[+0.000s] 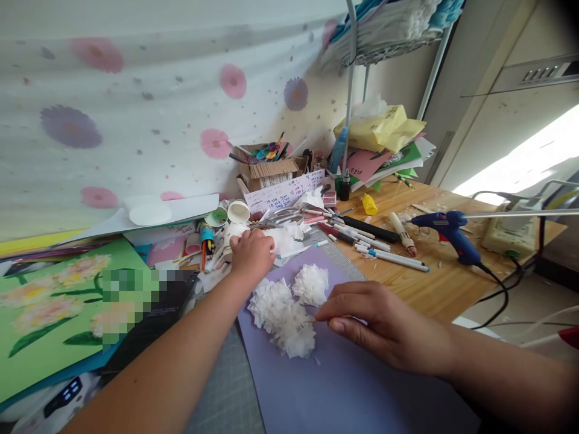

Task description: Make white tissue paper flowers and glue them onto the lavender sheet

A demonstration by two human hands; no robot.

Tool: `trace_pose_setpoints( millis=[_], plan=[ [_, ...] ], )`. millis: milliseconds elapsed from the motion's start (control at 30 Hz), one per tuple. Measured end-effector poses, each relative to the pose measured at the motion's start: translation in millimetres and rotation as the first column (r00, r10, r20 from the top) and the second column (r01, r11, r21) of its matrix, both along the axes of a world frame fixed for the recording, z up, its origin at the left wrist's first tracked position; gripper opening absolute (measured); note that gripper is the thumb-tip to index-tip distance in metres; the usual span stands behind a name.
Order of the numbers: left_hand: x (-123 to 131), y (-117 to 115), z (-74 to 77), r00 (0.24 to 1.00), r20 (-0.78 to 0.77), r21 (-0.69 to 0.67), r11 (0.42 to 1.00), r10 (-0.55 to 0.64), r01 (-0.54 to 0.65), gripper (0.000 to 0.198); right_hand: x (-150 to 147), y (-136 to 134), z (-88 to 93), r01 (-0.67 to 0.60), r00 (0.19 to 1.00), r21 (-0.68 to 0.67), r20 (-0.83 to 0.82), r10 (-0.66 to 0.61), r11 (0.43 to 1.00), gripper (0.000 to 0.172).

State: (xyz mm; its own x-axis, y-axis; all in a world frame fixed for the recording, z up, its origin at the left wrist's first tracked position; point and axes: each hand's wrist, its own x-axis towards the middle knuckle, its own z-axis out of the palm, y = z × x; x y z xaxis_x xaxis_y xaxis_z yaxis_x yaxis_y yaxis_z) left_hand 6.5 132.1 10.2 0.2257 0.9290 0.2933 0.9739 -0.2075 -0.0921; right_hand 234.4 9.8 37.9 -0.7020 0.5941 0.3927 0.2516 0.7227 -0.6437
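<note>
On a lavender paper sheet (289,398) lie ruffled white paper flowers: a joined cluster (283,316) and a separate bloom (311,284) at its upper right. Beside the cluster, my right hand (371,322) is closed, thumb and forefinger pinched near its edge; what sits between the fingertips is too small to name. My left hand (253,253) reaches out to the clutter behind the sheet, its fingers curled down by a white paper cup (238,211) and crumpled white tissue (289,238). Its fingertips are hidden, so what it grips cannot be made out.
A blue glue gun (446,229) lies on the wooden table at right, its cord running to a power strip (511,232). Several markers (393,259) lie behind the sheet. A cardboard box (271,172) stands against the curtain; a green flower painting (67,301) is at left.
</note>
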Motion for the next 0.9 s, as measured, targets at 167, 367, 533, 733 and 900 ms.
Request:
trace_pose_setpoints(
  millis=[167, 367, 533, 733, 900],
  plan=[
    [0.1, -6.4, -3.8, 0.999, -0.007, 0.037, 0.998, 0.044, -0.044, 0.013, 0.2, -2.0, -2.4, 0.021, 0.998, -0.051, 0.053, -0.018, 0.998, 0.024],
    [-2.2, -17.7, 0.1, 0.995, 0.063, 0.105, 0.991, 0.075, -0.082, 0.010, -0.5, -2.0, -7.2, 0.033, 0.998, -0.086, 0.065, -0.028, 0.996, 0.023],
    [-5.9, -26.1, 5.4, 0.989, 0.136, 0.124, 0.989, 0.061, -0.078, 0.012, -1.2, -2.2, -9.7, 0.039, 0.997, -0.088, 0.067, -0.033, 0.995, 0.023],
    [-10.8, -33.7, 2.0, 0.988, 0.151, 0.084, 0.996, 0.028, -0.041, 0.020, -2.0, 1.1, -12.2, 0.060, 0.998, -0.085, 0.036, -0.057, 0.995, 0.023],
    [-1.4, -25.5, -2.5, 0.998, 0.060, 0.026, 1.000, 0.007, -0.008, 0.021, -1.5, 4.5, -15.8, 0.049, 0.999, -0.080, 0.023, -0.047, 0.996, 0.022]
  ],
)
